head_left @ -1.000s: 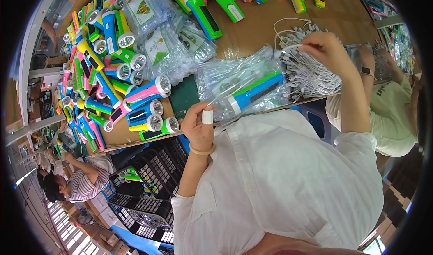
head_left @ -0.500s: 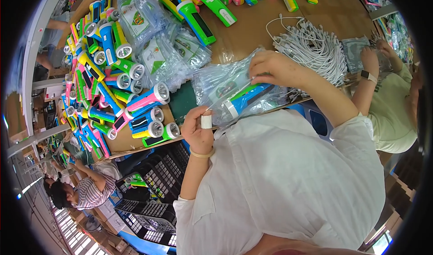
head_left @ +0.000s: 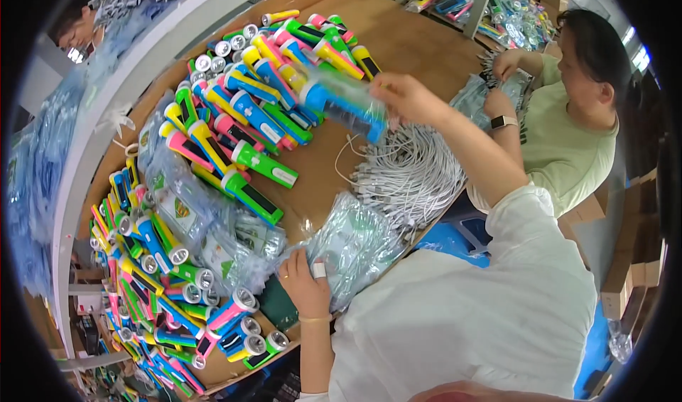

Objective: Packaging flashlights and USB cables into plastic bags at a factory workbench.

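Observation:
My right hand grips the end of a clear plastic bag with a blue flashlight inside it. The bagged flashlight has a dark panel and is slightly blurred, held above the table near a pile of colourful flashlights. Lower down, my left hand rests with fingers stretched at the edge of a stack of clear plastic bags. A white wrap circles one finger of that hand. No object shows in the left hand.
White charging cables lie heaped beside the bag stack. More packed bags and a second heap of flashlights cover the left side. A co-worker in light green handles bags at the right. A grey metal post stands left.
My right hand has lifted the bagged blue flashlight from the bag stack and carried it away toward the far flashlight pile. My left hand now lies by the stack. The view has swung.

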{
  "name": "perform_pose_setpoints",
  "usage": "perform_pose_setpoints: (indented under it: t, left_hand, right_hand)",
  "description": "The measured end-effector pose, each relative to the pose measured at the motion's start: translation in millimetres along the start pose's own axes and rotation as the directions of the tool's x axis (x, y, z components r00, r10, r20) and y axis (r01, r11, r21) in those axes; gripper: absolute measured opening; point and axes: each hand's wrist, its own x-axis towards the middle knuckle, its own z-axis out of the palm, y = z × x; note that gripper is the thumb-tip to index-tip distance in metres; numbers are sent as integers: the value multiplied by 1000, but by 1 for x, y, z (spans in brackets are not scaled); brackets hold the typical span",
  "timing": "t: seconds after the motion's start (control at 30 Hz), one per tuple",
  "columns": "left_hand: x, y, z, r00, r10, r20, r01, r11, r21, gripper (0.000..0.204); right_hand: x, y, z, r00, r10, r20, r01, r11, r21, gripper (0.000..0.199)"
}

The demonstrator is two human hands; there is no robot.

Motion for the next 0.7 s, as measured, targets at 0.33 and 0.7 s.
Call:
perform_pose_setpoints:
  t: [0.33,0.7]
  left_hand:
    - [24,15,12,996,-7,94,17,994,-108,23]
    - [22,22,15,997,68,-48,-74,987,-141,25]
  right_hand:
    - [121,-41,-230,583,-218,-783,-49,952,-301,25]
    - [-30,7,126,784,-366,502,405,914,33,27]
